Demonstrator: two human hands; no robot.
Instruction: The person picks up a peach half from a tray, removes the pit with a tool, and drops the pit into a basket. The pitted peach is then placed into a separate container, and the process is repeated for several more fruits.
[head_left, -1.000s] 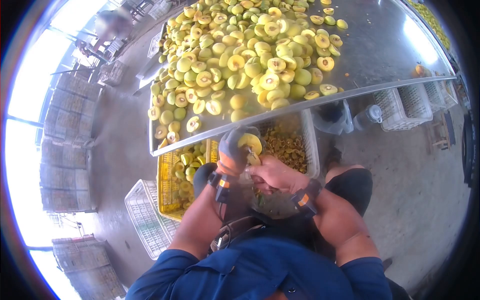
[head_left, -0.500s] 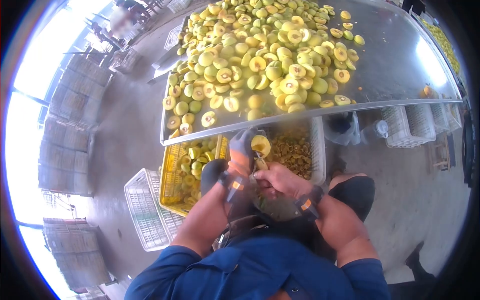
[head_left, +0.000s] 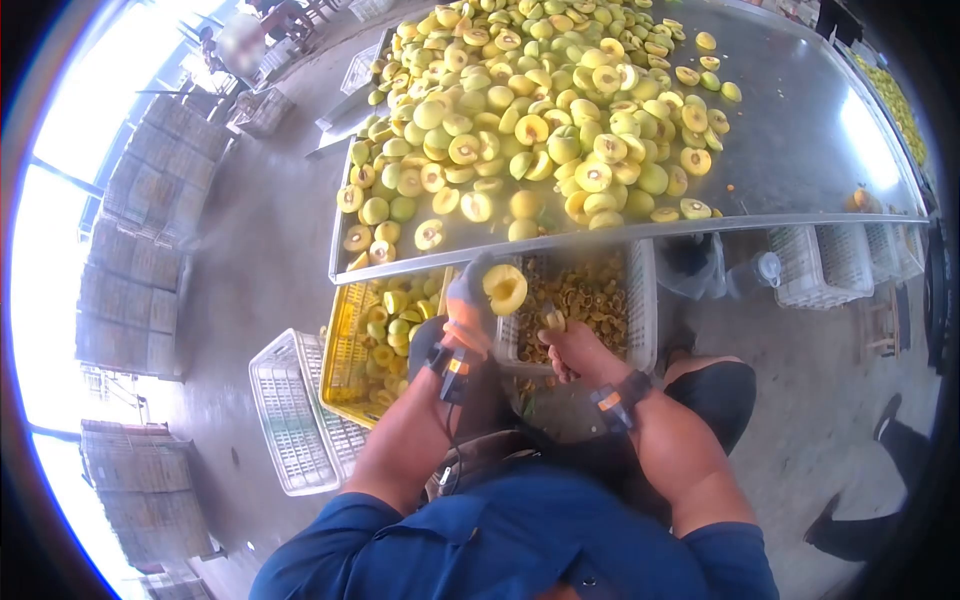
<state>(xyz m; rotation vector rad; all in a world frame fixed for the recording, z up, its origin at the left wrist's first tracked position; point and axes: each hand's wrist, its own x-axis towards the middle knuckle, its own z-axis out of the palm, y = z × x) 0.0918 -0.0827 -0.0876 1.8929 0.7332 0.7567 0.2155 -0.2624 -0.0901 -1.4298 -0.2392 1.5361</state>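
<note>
My left hand (head_left: 467,305), in a grey and orange glove, is closed on a peach half (head_left: 505,289) just below the table's front edge. The cut face with its hollow centre is turned up toward me. My bare right hand (head_left: 577,350) is wrapped round a small pitting tool (head_left: 553,317), apart from the fruit; its working tip is hard to make out. Under both hands stands a white crate (head_left: 643,300) with brown pits and scraps (head_left: 590,290). By my left forearm, a yellow crate (head_left: 345,345) holds yellow-green peach halves (head_left: 385,350).
A metal table (head_left: 790,130) in front carries a heap of halved peaches (head_left: 540,120), many with pits. An empty white crate (head_left: 290,410) stands left of the yellow one. More white crates (head_left: 820,265) sit under the table at right. A person's dark-clothed legs (head_left: 870,530) appear lower right.
My hands have moved apart: the left with the peach half slightly left, the right with the tool to the right, out of the fruit. A person's legs have come further into view at lower right.
</note>
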